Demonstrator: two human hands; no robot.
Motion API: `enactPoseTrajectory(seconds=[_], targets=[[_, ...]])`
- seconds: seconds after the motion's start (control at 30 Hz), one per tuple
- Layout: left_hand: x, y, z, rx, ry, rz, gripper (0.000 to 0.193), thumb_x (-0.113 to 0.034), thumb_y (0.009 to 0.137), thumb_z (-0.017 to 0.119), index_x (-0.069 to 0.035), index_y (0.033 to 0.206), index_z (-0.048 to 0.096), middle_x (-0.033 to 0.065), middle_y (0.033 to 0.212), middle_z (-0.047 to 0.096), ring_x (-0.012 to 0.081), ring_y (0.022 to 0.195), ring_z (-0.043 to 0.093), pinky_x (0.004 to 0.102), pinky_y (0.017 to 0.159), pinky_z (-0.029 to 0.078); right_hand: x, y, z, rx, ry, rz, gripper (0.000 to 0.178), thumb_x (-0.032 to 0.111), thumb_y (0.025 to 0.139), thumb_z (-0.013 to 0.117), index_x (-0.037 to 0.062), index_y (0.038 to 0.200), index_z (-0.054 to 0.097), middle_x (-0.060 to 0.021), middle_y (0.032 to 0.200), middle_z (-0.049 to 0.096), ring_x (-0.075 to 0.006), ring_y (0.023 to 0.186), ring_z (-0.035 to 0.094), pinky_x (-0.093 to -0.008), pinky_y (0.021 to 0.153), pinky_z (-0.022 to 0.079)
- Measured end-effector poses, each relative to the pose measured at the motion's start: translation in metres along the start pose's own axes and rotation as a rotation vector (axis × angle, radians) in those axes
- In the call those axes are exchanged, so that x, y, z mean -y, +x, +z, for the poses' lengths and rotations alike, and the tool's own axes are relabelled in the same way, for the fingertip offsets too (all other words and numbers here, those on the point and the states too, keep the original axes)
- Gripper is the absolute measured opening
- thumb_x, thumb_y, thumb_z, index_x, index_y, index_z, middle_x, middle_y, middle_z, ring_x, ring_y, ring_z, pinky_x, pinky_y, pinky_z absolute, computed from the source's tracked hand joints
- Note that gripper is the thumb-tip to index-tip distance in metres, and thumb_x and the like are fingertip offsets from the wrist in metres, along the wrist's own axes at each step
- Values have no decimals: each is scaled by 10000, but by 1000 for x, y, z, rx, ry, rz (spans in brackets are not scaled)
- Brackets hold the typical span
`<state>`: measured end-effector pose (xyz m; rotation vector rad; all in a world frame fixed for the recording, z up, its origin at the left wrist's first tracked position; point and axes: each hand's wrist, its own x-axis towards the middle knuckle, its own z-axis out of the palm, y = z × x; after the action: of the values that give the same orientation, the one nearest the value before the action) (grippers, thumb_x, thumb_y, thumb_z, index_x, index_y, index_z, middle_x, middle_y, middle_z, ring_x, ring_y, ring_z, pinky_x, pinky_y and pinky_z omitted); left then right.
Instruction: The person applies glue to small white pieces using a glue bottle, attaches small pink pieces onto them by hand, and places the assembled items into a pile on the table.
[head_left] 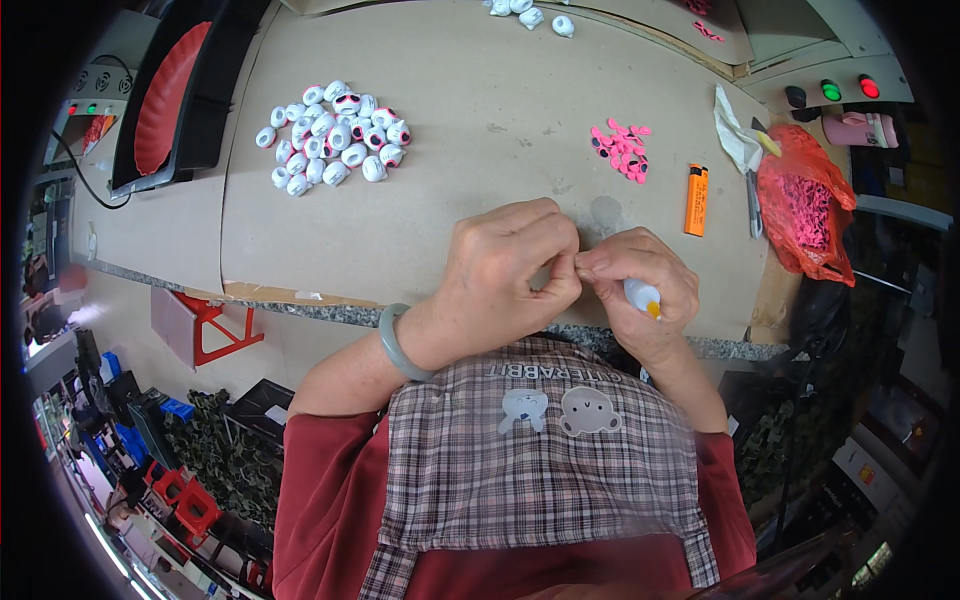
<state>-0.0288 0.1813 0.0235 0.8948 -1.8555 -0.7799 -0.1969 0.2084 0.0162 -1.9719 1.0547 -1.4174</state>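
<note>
Both hands meet above the near edge of the table, fingertips touching or nearly so. My left hand [512, 262] is closed in a pinch; whatever its fingertips hold is too small or hidden to make out. Tucked in my right hand [655, 275] is a small white bottle with a yellow tip [641, 297], the tip pointing back toward me. The thumb and forefinger of that hand also pinch close to the left fingertips. Beyond my hands to the right lies a cluster of small pink pieces [625, 150], some with dark spots. A pile of white rounded pieces with pink and black marks [335, 135] lies farther left.
An orange lighter [697, 200] lies right of the pink pieces. Beside it are a white tissue [736, 135] and a red plastic bag [800, 205] of pink bits. A black tray [205, 110] holding a red fluted piece stands far left. More white pieces [530, 17] lie at the back.
</note>
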Motion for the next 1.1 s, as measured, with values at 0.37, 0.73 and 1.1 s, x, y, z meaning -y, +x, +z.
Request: enactPoseTrajectory(seconds=[0.37, 0.73, 1.1], targets=[[-4, 0, -7, 171, -493, -515, 71, 24, 739, 605, -19, 732, 549, 58, 662, 554, 99, 576, 499, 236, 515, 397, -1, -4, -3, 5, 133, 61, 241, -81, 704, 730, 34, 870, 599, -94, 795, 681, -204, 713, 658, -291, 638, 527], [-5, 3, -9, 77, -56, -25, 165, 57, 678, 605, -14, 827, 612, 67, 721, 587, 170, 613, 583, 273, 514, 456, -12, -11, -3, -50, 626, 428, 197, -72, 794, 684, 5, 923, 555, -100, 869, 650, -164, 831, 643, -290, 755, 529], [2, 7, -8, 117, 214, 231, 205, 82, 623, 654, -15, 792, 590, 80, 712, 569, 224, 614, 594, 315, 505, 482, -13, -8, -7, 24, 414, 408, 184, -14, 780, 724, 17, 897, 586, -75, 847, 671, -145, 788, 649, -271, 727, 529]])
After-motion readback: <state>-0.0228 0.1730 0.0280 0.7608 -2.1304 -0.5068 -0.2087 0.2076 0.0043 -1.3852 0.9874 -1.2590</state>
